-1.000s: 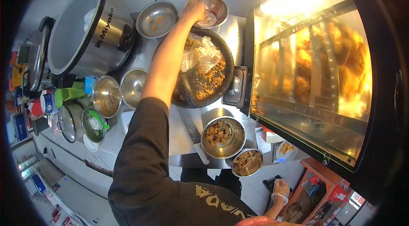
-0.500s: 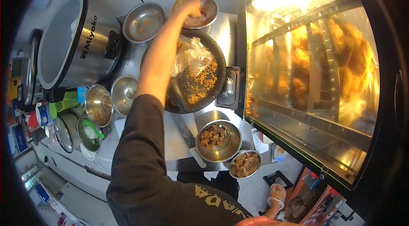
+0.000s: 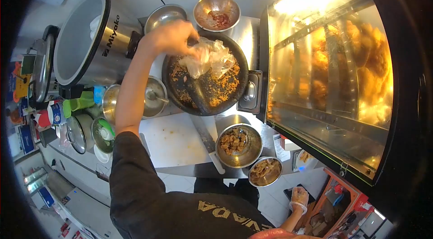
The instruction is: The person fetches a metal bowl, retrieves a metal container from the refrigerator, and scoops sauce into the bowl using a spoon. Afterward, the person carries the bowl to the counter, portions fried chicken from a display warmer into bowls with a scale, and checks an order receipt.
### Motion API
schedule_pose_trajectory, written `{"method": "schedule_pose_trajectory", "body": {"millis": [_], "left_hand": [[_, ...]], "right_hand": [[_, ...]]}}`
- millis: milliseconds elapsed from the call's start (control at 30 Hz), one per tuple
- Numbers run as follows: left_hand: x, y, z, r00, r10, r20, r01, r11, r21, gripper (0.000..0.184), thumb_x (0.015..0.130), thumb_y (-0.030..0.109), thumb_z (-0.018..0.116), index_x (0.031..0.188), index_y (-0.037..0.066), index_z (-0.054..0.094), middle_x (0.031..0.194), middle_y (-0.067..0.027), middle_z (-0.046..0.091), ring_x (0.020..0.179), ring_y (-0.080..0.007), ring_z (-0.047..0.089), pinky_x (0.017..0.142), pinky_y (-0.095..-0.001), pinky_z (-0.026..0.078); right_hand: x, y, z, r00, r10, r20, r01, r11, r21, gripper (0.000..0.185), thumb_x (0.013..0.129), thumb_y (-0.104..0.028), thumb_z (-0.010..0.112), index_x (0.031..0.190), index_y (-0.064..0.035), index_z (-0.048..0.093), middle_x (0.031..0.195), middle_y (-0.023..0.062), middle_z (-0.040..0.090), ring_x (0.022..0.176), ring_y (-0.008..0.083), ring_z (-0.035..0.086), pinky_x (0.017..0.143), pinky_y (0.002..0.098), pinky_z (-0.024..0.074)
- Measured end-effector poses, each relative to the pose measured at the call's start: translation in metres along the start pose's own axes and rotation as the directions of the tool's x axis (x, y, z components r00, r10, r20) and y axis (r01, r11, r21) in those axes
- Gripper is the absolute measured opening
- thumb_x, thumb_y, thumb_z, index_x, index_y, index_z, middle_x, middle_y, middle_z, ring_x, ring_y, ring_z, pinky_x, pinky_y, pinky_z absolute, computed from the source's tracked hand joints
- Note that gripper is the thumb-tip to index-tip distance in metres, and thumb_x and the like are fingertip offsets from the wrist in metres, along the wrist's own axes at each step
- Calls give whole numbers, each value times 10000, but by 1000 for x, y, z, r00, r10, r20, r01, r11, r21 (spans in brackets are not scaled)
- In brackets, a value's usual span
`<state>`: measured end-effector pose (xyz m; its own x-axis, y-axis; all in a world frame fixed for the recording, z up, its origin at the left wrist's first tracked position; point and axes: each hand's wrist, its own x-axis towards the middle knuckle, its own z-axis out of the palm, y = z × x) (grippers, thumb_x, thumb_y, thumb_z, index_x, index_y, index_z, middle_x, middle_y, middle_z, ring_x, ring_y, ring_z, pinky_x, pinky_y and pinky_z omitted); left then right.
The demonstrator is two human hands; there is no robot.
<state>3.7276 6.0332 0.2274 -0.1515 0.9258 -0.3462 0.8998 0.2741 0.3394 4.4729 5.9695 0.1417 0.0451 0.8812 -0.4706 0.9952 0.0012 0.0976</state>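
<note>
My left hand (image 3: 173, 38) is above the upper left of a wide dark stone mortar (image 3: 168, 76). Its bent fingers pinch the edge of a crumpled clear plastic bag (image 3: 216, 58). Brown crumbly food (image 3: 221, 88) lies under and around the bag, and a dark pestle (image 3: 197, 94) leans inside the mortar. At the lower right, my right hand (image 3: 299, 196) hangs low beside my body in a clear plastic glove. Its fingers are curled together, with nothing visible in them. Behind the mortar, a metal bowl (image 3: 198, 13) contains red residue.
A glass display case (image 3: 315, 121) with lit fried food stands right. A knife (image 3: 208, 144) lies beside a white cutting board (image 3: 169, 142). Bowls of brown pieces (image 3: 259, 142) and strips (image 3: 279, 172) sit near the front edge. Left are a large Miyako cooker (image 3: 122, 36) and several bowls.
My left hand has left the bowl with red residue, moved left and toward me, and taken hold of the plastic bag. My right hand stays low at the right.
</note>
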Motion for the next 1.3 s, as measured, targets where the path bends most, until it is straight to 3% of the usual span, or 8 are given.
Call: {"method": "schedule_pose_trajectory", "body": {"millis": [400, 600, 633, 700, 800, 1000, 1200, 1300], "left_hand": [[231, -118, 84, 728, -446, -521, 559, 825, 76, 425, 845, 348, 625, 1135, 39, 656, 1171, -225, 630, 1096, -353, 611, 964, -443, 466], [278, -173, 78, 925, -179, -337, 182, 983, -22, 304, 836, 280, 592, 905, 1, 692, 936, -263, 670, 839, -307, 691, 730, -454, 529], [258, -164, 65, 922, -120, -367, 175, 977, 121, 341, 855, 311, 585, 889, -13, 685, 877, -246, 675, 732, -303, 690, 636, -419, 534], [248, -198, 63, 963, -190, -189, 42, 803, -595, 413, 908, 396, 576, 925, -5, 676, 806, -122, 690, 691, -202, 669, 604, -356, 525], [201, -279, 33, 824, -222, -522, -19, 909, -417, 362, 936, 277, 596, 1177, 10, 567, 978, -88, 653, 765, -133, 606, 609, -271, 497], [-124, -127, -11, 648, -415, -639, 20, 848, -530, 330, 974, 284, 552, 1131, -6, 573, 1004, -37, 556, 993, -147, 485, 929, -284, 364], [-344, 112, 111, 662, -563, -495, 182, 761, -623, 272, 973, 200, 568, 1167, 9, 564, 1032, -52, 566, 941, -136, 528, 834, -276, 450], [-373, 281, 203, 645, -737, -200, 432, 568, -700, 382, 954, 259, 598, 1267, 48, 533, 1016, -58, 583, 885, -107, 573, 677, -258, 523]], "right_hand": [[-35, -4, -16, 995, 86, -54, -86, 996, 3, 359, 886, -339, 535, 911, -16, 689, 918, 204, 679, 894, 385, 638, 816, 468, 486], [-32, 66, 15, 979, 145, 142, -118, 975, -186, 354, 935, -354, 496, 1142, -98, 626, 1259, 132, 566, 1151, 310, 530, 961, 446, 433], [-15, 108, 52, 951, -291, -105, 248, 920, -303, 370, 933, -368, 492, 1063, -62, 655, 1154, 164, 618, 1094, 330, 562, 930, 449, 443], [-23, 65, -5, 998, 38, -49, -34, 996, 85, 402, 919, -370, 501, 925, -7, 672, 981, 219, 659, 964, 395, 600, 870, 470, 453], [-3, 65, -47, 989, 142, 46, -144, 988, 57, 450, 931, -433, 462, 1050, -46, 659, 1118, 207, 635, 1057, 371, 584, 913, 468, 445], [93, 122, -30, 996, -19, -86, 47, 944, 327, 426, 900, -411, 553, 983, -7, 661, 894, 201, 673, 788, 307, 650, 755, 428, 508], [217, 138, 26, 909, -347, 232, 257, 903, 344, 405, 872, -384, 601, 922, 12, 667, 869, 172, 692, 781, 284, 670, 772, 408, 522], [288, 168, 106, 713, -695, -94, 697, 689, 200, 353, 842, -320, 634, 920, 24, 664, 827, 172, 686, 750, 282, 677, 742, 392, 544]]}}
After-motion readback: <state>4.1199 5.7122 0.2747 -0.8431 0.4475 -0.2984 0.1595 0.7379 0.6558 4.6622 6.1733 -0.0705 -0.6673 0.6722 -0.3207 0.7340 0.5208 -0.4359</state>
